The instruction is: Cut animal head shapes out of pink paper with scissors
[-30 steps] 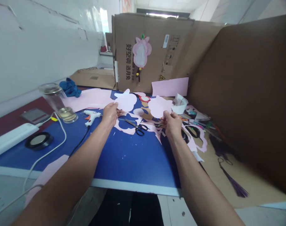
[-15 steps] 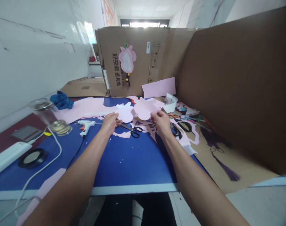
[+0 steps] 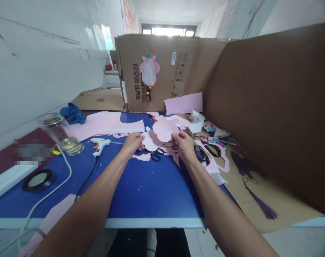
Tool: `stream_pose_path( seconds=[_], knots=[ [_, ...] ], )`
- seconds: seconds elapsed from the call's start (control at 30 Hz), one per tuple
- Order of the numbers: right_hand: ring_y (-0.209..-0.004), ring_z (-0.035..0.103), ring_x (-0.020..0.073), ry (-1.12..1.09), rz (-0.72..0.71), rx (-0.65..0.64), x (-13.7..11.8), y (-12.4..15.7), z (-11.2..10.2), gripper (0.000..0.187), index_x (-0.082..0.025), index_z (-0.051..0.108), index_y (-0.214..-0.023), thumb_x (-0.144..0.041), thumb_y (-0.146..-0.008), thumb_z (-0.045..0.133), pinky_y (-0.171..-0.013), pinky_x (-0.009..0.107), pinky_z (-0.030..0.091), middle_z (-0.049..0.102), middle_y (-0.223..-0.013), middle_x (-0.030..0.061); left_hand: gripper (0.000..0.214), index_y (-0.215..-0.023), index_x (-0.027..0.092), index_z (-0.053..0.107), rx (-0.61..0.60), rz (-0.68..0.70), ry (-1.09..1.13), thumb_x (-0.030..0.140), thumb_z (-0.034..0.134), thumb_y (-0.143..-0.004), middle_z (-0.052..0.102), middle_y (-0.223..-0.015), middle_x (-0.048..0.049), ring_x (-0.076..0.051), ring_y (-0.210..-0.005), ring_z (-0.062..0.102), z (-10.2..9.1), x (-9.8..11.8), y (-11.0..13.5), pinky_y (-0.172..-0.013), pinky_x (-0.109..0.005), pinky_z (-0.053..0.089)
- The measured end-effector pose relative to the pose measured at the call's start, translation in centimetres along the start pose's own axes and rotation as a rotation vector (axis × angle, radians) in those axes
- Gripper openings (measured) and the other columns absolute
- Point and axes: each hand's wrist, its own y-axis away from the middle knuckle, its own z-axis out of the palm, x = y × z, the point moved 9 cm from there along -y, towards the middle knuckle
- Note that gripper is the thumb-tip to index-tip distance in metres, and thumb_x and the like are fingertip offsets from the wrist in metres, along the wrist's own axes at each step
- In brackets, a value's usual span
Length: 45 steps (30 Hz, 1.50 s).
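Pinched between the fingers of my left hand (image 3: 134,143) is a smaller pale pink paper cutout (image 3: 151,141) with a scalloped top. My right hand (image 3: 184,142) grips the edge of a larger pink flower-shaped paper cutout (image 3: 165,130). The larger piece overlaps the upper right of the smaller one, in front of it. Below them on the blue table lie black-handled scissors (image 3: 155,156), their blades hidden behind the paper. Pink paper scraps (image 3: 142,157) lie around the scissors. A white glue gun (image 3: 100,146) rests left of my left hand.
A finished pink paper ornament (image 3: 149,71) hangs on the cardboard wall (image 3: 189,71). Pink sheets (image 3: 106,125) spread at the back left. A glass jar (image 3: 62,137), black tape roll (image 3: 38,179) and white cable (image 3: 67,178) sit left. A purple tassel (image 3: 261,200) lies right.
The smaller cutout has moved right and down, tilting, and now lies partly behind the larger one. My left hand has come closer to my right. The camera view has shifted slightly.
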Motion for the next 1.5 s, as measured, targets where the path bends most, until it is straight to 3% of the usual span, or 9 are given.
stream_pose_path(
  seconds=[0.27, 0.43, 0.57, 0.63, 0.7, 0.93, 1.03, 1.2, 1.5],
  knots=[
    [-0.061, 0.062, 0.0149, 0.003, 0.056, -0.045, 0.2, 1.2, 1.5, 0.029, -0.02, 0.07, -0.086, -0.039, -0.068, 0.082, -0.057, 0.026, 0.051, 0.067, -0.067, -0.0025, 0.008, -0.085, 0.017, 0.073, 0.031, 0.055, -0.063, 0.017, 0.066, -0.087, 0.063, -0.048, -0.0039, -0.013, -0.039, 0.053, -0.4, 0.3, 0.0, -0.043, -0.022, 0.037],
    [-0.057, 0.06, 0.0136, -0.011, 0.102, -0.077, 0.7, 1.8, 2.4, 0.028, -0.02, 0.067, -0.083, -0.038, -0.068, 0.082, -0.056, 0.026, 0.05, 0.066, -0.065, -0.003, 0.023, -0.1, 0.015, 0.077, 0.007, 0.087, 0.024, 0.01, 0.063, -0.083, 0.066, -0.054, -0.0037, -0.013, -0.043, 0.057, 0.0, 0.3, -0.4, -0.046, -0.022, 0.042],
    [-0.056, 0.058, 0.0123, -0.013, 0.113, -0.087, 0.9, 1.8, 2.6, 0.029, -0.02, 0.069, -0.085, -0.038, -0.067, 0.083, -0.055, 0.025, 0.048, 0.066, -0.064, -0.0028, 0.041, -0.117, 0.016, 0.074, 0.134, 0.145, 0.061, 0.007, 0.067, -0.078, 0.077, -0.086, -0.008, -0.011, -0.048, 0.061, -1.5, 0.4, -0.7, -0.045, -0.022, 0.043],
    [-0.057, 0.059, 0.0128, -0.01, 0.109, -0.086, 0.9, 1.8, 2.6, 0.029, -0.02, 0.069, -0.085, -0.038, -0.067, 0.082, -0.056, 0.025, 0.049, 0.066, -0.064, -0.0027, 0.04, -0.119, 0.017, 0.072, 0.253, 0.205, 0.063, 0.012, 0.07, -0.079, 0.078, -0.106, -0.0103, -0.009, -0.048, 0.06, -2.9, 0.9, -0.5, -0.043, -0.021, 0.042],
    [-0.059, 0.06, 0.0139, -0.001, 0.099, -0.084, 0.7, 1.9, 2.5, 0.029, -0.02, 0.069, -0.086, -0.039, -0.068, 0.082, -0.058, 0.026, 0.05, 0.066, -0.065, -0.0024, 0.034, -0.116, 0.016, 0.072, 0.301, 0.243, 0.099, 0.021, 0.072, -0.082, 0.077, -0.109, -0.0106, -0.009, -0.052, 0.061, -3.3, 1.4, -0.2, -0.044, -0.021, 0.044],
    [-0.059, 0.061, 0.0141, 0.048, 0.069, -0.103, 0.3, 2.1, 2.8, 0.032, -0.02, 0.072, -0.089, -0.041, -0.068, 0.084, -0.058, 0.026, 0.05, 0.068, -0.067, -0.002, 0.037, -0.101, 0.016, 0.074, 0.026, 0.139, 0.427, 0.041, 0.085, -0.076, 0.073, -0.081, -0.006, -0.014, -0.062, 0.066, 1.0, 1.5, 1.2, -0.051, -0.021, 0.05],
    [-0.059, 0.062, 0.0147, 0.072, 0.069, -0.131, 0.3, 2.5, 3.4, 0.031, -0.02, 0.072, -0.087, -0.041, -0.068, 0.085, -0.056, 0.026, 0.05, 0.069, -0.067, -0.001, 0.04, -0.097, 0.015, 0.075, -0.099, 0.148, 0.442, 0.043, 0.087, -0.071, 0.077, -0.085, -0.009, -0.016, -0.062, 0.067, 3.0, 2.0, 2.0, -0.052, -0.025, 0.052],
    [-0.056, 0.059, 0.0144, 0.092, 0.078, -0.173, 0.2, 3.5, 4.4, 0.03, -0.021, 0.07, -0.085, -0.042, -0.07, 0.085, -0.054, 0.027, 0.051, 0.07, -0.068, -0.0013, 0.045, -0.103, 0.015, 0.076, -0.037, 0.126, 0.496, 0.033, 0.091, -0.064, 0.081, -0.097, -0.0113, -0.022, -0.074, 0.073, 3.0, 1.6, 2.3, -0.063, -0.031, 0.06],
    [-0.055, 0.057, 0.011, 0.073, 0.03, -0.133, -0.4, 3.0, 3.6, 0.034, -0.02, 0.071, -0.082, -0.043, -0.067, 0.089, -0.055, 0.024, 0.045, 0.068, -0.066, -0.0029, 0.037, -0.102, 0.014, 0.078, -0.021, 0.064, 0.478, 0.026, 0.088, -0.068, 0.081, -0.098, -0.0126, -0.024, -0.076, 0.075, 2.6, 1.1, 1.9, -0.062, -0.032, 0.059]
  ],
)
